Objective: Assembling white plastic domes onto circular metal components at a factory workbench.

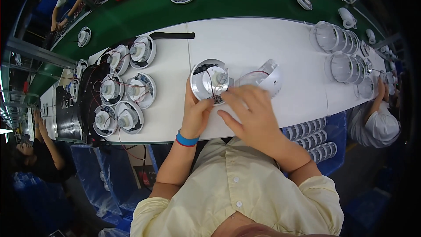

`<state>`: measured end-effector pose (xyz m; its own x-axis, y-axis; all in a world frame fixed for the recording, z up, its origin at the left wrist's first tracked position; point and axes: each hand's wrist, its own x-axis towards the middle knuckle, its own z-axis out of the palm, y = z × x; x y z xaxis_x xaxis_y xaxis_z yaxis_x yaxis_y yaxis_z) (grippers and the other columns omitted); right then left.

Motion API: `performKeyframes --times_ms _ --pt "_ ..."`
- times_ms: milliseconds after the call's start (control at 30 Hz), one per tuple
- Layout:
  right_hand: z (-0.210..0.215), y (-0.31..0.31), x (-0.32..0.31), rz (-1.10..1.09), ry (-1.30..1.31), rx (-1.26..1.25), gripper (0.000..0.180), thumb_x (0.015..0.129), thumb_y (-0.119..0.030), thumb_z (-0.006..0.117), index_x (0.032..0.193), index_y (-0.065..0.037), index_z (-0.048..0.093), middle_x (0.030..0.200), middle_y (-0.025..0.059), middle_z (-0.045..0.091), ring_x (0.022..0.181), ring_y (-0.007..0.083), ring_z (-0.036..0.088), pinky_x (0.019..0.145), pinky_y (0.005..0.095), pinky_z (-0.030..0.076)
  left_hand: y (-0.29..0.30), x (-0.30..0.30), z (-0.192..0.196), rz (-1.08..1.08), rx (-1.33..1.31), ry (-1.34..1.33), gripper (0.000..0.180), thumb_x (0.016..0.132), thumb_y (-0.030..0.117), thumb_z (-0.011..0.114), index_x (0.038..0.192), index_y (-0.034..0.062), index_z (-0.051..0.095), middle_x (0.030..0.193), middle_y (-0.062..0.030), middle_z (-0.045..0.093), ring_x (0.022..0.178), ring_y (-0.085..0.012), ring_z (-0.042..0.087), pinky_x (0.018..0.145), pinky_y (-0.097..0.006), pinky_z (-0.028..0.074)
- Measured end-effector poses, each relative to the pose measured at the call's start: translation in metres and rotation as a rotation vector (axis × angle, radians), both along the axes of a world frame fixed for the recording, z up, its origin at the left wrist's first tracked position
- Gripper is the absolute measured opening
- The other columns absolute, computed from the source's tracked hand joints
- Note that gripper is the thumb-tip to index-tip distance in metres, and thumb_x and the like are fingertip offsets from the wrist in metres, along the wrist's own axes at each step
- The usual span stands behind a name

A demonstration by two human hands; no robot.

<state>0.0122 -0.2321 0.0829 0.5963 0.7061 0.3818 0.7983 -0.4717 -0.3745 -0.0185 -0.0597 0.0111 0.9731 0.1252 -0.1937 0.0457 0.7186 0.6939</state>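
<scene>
My left hand (196,115) is closed round the left and near rim of a round white housing (199,89), just above the white table. Inside the housing sit a white motor-like part, dark circuitry and thin red and black wires. My right hand (252,113) reaches over the housing's right side, thumb and fingers apart, with fingertips at the wires near its lower right edge. Whether they touch a wire I cannot tell. Just beyond that hand lies a clear plastic cover with a white end (274,86), on its side and partly hidden by my fingers.
Several similar wired housings (141,90) stand at the left by a black bag (90,90). Stacked clear cylinders (340,67) lie at the right. A green conveyor (245,0) runs behind the table (245,35). A blue crate (337,127) holds rings below right. Co-workers sit at both sides.
</scene>
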Motion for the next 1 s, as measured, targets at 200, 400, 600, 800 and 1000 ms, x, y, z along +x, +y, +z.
performKeyframes --times_ms 200,400,600,800,1000 --pt "0.032 0.016 0.053 0.015 0.056 -0.036 0.098 0.059 -0.025 0.089 0.145 -0.016 0.042 0.142 0.0223 0.044 0.122 0.0397 0.047 0.104 0.0449 0.039 -0.013 -0.01 0.021 0.004 0.282 -0.24 0.094 0.08 -0.009 0.054 0.156 0.0061 0.001 0.155 -0.0161 0.022 0.142 -0.0279 0.03 0.114 -0.041 0.033" --pt "0.032 0.012 0.079 0.357 0.538 -0.007 0.115 0.052 -0.023 0.092 0.149 -0.008 0.033 0.142 0.021 0.042 0.125 0.0369 0.048 0.103 0.0415 0.042 -0.006 -0.019 0.042 -0.088 0.286 -0.394 0.1 0.086 -0.003 0.063 0.156 0.0087 -0.007 0.159 -0.015 0.01 0.144 -0.0312 0.027 0.113 -0.046 0.034" --pt "0.037 0.011 0.082 0.308 0.8 0.074 0.12 0.048 -0.026 0.093 0.149 -0.006 0.032 0.141 0.0157 0.044 0.128 0.0299 0.047 0.107 0.0403 0.039 0.011 -0.007 0.04 -0.132 0.395 -0.394 0.113 0.075 0.003 0.082 0.157 0.01 0.004 0.158 -0.0175 0.015 0.141 -0.0338 0.033 0.111 -0.05 0.039" --pt "0.029 0.013 0.085 0.366 0.61 0.121 0.122 0.046 -0.029 0.095 0.149 -0.006 0.032 0.14 0.0146 0.044 0.129 0.0301 0.046 0.108 0.0398 0.038 0.013 0.001 0.027 -0.143 0.33 -0.409 0.119 0.069 0.004 0.087 0.157 0.0103 0.007 0.157 -0.0223 0.019 0.141 -0.0346 0.034 0.111 -0.048 0.039" --pt "0.037 0.014 0.089 0.429 0.553 0.108 0.118 0.045 -0.034 0.096 0.147 -0.006 0.042 0.136 0.0151 0.049 0.125 0.0296 0.05 0.105 0.0393 0.04 0.011 -0.002 0.028 -0.112 0.401 -0.402 0.121 0.065 0.0 0.088 0.156 0.0073 0.01 0.155 -0.0228 0.025 0.139 -0.0347 0.038 0.111 -0.048 0.039"
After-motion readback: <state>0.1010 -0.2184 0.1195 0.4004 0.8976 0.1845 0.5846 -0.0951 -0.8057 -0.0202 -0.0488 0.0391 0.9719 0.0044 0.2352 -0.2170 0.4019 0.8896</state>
